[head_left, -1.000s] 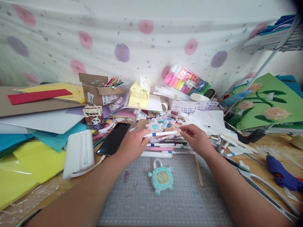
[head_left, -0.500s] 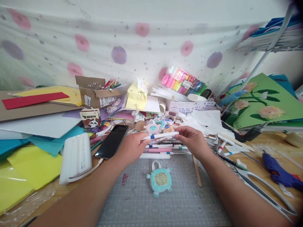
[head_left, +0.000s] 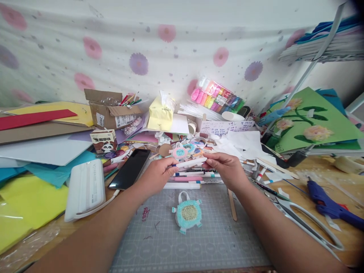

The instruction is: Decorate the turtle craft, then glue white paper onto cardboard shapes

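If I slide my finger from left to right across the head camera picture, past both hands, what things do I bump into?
Yellow sheets → white power bank → black phone → left hand → white marker → right hand → blue glue gun.

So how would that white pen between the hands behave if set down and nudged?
The white pen would probably roll, being slim and seemingly round. It looks stiff, running straight between left hand and right hand.
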{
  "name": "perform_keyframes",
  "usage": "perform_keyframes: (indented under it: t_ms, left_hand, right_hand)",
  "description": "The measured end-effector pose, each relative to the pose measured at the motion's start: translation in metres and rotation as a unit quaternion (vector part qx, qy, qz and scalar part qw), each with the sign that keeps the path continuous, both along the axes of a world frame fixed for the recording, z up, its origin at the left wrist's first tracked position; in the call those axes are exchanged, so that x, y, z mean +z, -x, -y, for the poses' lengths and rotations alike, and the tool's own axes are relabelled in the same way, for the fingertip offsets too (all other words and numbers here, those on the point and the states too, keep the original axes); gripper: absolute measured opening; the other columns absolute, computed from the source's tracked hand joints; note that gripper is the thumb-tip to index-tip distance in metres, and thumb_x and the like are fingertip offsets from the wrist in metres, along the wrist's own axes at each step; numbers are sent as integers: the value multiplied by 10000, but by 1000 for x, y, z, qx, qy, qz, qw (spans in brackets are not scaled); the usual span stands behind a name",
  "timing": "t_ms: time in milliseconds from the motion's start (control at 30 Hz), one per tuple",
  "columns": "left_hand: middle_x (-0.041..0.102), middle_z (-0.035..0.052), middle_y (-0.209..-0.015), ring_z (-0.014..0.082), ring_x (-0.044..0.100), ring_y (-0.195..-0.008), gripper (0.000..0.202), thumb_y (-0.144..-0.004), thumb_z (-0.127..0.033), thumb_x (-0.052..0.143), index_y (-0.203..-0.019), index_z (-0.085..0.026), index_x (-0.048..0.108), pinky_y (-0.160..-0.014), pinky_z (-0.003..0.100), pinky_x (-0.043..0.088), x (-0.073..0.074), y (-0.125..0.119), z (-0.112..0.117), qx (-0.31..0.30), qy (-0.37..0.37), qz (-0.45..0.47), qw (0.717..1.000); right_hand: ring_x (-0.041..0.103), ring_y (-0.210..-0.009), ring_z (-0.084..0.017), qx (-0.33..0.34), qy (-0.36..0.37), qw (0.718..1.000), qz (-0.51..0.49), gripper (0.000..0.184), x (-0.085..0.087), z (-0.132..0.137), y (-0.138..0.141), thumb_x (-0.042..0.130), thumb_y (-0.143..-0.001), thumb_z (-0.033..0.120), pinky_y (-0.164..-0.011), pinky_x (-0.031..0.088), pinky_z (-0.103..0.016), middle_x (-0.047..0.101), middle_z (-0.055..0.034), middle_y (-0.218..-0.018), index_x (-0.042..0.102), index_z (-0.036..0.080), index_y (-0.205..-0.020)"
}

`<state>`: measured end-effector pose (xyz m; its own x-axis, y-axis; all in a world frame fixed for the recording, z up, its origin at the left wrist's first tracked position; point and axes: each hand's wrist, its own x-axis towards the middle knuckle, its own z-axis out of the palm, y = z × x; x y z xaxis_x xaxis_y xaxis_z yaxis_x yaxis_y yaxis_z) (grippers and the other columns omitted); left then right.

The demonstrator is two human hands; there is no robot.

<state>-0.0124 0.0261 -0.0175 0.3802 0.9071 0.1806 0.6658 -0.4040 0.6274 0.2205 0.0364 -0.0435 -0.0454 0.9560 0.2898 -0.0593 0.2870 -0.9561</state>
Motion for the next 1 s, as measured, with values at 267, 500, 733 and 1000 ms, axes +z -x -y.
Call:
perform_keyframes:
  t_ms: [267,500,733,1000]
  left_hand:
    - [616,-24,-755,162,535,-738,190,-815,-328,472,-842,-205,614,-621,232,361,-2,0,-1,20,21,30,999]
    - [627,-15,-803,177,538,-802,178,-800,-321,480,-851,-202,602,-650,237,376,-2,0,-1,33,27,42,998]
    - [640,-17,-833,176,552,-813,210,-813,-325,474,-888,-211,633,-663,238,373,-3,3,-2,22,40,46,998]
    - [627,-17,-757,166,551,-737,189,-804,-318,482,-838,-195,621,-616,227,373,1,2,0,30,35,50,998]
  right_hand:
    - [623,-659,-124,7,-58,998,-5,83,8,6,2,711,-709,277,-631,544,-269,643,6,-731,672,206,-724]
    - [653,-656,-128,19,-63,997,29,89,13,10,2,628,-782,282,-611,545,-257,661,2,-726,648,205,-823]
    - [649,-728,-170,-2,-119,987,110,101,12,12,-1,645,-741,235,-681,559,-325,685,-42,-819,698,204,-821]
    - [633,-653,-153,-68,-170,971,153,87,12,16,2,678,-720,200,-612,542,-284,681,-19,-741,673,211,-806]
